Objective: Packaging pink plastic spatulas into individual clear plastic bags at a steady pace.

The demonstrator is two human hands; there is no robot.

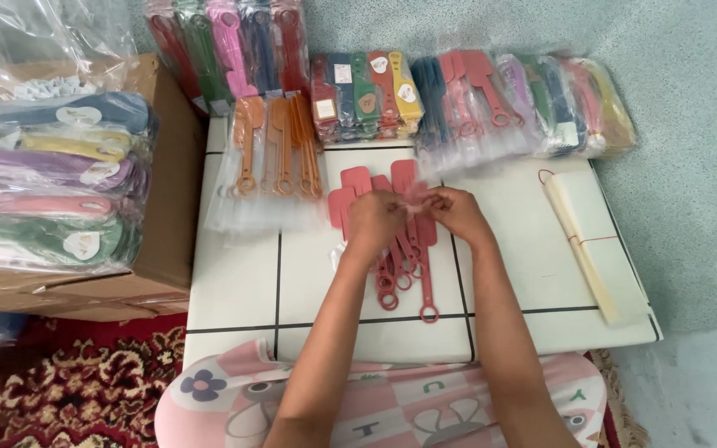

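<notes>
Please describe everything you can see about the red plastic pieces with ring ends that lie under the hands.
The red flat plastic pieces with ring ends lie in a loose overlapping pile on the white board with black lines. Each has a broad rounded paddle end, a thin straight stem and a small open ring. The paddles point away from the person, the rings toward them. They look matte and stiff. The left hand and right hand cover the pile's middle, pinching something pale pink and blurred above it.
</notes>
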